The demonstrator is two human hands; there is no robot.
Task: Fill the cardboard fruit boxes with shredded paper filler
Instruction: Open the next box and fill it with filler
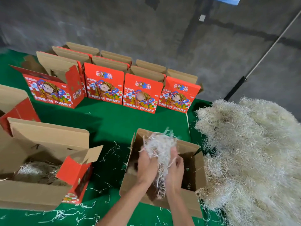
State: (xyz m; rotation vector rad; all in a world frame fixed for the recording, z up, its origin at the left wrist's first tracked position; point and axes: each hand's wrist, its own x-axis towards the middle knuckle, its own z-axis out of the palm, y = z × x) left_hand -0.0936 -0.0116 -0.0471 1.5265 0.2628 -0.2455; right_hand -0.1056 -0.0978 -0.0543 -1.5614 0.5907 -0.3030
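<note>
Holding a clump of shredded paper (160, 149) between them, both hands sit over the open box (193, 162) near the front edge of the green table (114, 118). Left hand (146, 167) has its fingers curled round the clump's left side; right hand (175, 168) grips the right side, fingers bent into the strands. Clump is white, loose, partly above the box rim and partly trailing down inside. Hands somewhat blurred.

Big pile of paper filler (247, 152) lies heaped just right of that box, touching its right wall, spilling over the table edge. Pale cream colour.

Second box (40, 160) stands well to the left, flaps up, red printed end panel facing the middle; a thin layer of filler shows on its bottom. Another box (14, 105), only partly in view, sits behind it at the left edge.

Row of red boxes (140, 93) marked FRESH FRUIT stands along the back of the table, more behind them, tops open. Leftmost one turned at an angle.

Loose strands (112, 152) scattered on the green cloth between the two near boxes and along the front.

Grey concrete wall (162, 30) behind; a thin pole (268, 48) leans against it at right.
</note>
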